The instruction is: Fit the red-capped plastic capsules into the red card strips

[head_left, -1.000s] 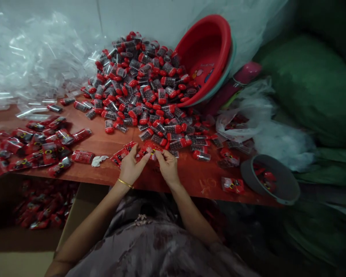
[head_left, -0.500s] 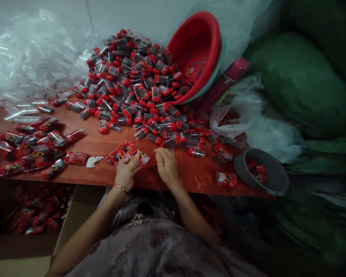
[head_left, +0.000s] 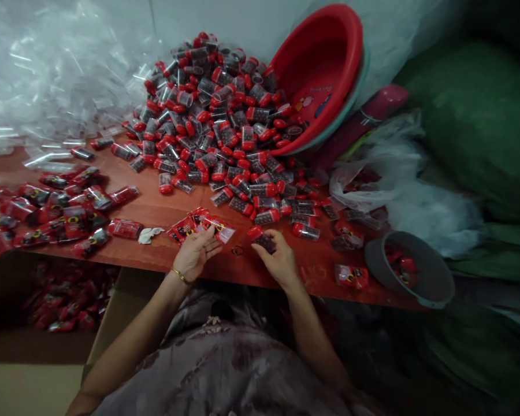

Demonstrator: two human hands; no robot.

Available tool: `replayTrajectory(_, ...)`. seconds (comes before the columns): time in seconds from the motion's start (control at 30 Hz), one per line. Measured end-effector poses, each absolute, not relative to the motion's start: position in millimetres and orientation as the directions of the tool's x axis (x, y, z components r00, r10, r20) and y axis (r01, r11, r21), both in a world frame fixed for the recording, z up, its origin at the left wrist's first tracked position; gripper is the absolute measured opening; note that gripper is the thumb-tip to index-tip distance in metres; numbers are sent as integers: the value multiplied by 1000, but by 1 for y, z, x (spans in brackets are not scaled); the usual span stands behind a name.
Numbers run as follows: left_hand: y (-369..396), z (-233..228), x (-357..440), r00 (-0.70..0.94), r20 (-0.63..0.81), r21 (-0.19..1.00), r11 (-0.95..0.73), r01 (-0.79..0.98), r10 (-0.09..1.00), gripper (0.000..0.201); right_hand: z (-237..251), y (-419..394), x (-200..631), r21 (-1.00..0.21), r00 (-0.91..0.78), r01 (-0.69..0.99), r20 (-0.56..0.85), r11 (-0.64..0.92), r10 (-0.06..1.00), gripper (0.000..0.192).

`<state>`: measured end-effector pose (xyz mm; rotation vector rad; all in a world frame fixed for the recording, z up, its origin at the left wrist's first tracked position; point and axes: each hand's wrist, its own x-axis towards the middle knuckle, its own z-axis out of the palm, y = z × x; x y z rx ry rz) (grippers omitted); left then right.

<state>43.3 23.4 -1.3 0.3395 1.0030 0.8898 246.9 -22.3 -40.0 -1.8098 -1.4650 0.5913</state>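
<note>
2 hands sorting small red-capped tubes at a wooden table.

Right hand [head_left: 279, 257] grips 1 red-capped tube [head_left: 261, 237] at the table's [head_left: 242, 263] near edge; left hand [head_left: 195, 252] pinches a clear sleeve [head_left: 219, 229] beside red packets [head_left: 186, 227].

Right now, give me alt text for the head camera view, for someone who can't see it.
At a red-brown table, the right hand holds a small red-capped tube while the left hand holds a printed red sleeve. A large heap of tubes spills from a tipped red basin; wrapped tubes lie at left.
</note>
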Motion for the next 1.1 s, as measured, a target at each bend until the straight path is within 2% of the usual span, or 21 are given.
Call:
replayTrajectory(0.07,23,0,44,236,-573,636,607,-476,785,38,-29,-31,242,-877,192,475,23,-72,981,40)
replayTrajectory(0.13,21,0,47,230,-545,671,584,-456,806,38,-16,-37,237,-907,134,420,26,-33,991,40)
replayTrajectory(0.23,19,2,51,202,-508,725,542,-425,838,39,-3,-42,231,-900,88,435,76,30,993,34)
replayTrajectory(0.5,15,4,51,129,-457,798,470,-376,880,39,-5,-39,223,-907,12,421,25,17,1000,31)
replayTrajectory(0.67,14,0,53,206,-430,826,475,-305,879,42,-9,-40,220,-924,-18,382,21,26,1000,30)
replayTrajectory(0.83,14,-5,54,189,-427,835,466,-292,884,42,-10,-42,217,-931,-12,366,12,16,1000,31)
replayTrajectory(0.97,15,-6,51,172,-424,827,457,-327,889,33,-7,-45,221,-935,47,355,12,-5,999,31)
replayTrajectory(1.03,15,-6,50,146,-371,881,397,-256,917,28,-8,-43,224,-951,126,305,-11,-49,992,30)
replayTrajectory(1.1,13,-6,51,139,-310,935,328,-136,941,29,-12,-40,225,-979,204,176,-68,-104,977,30)
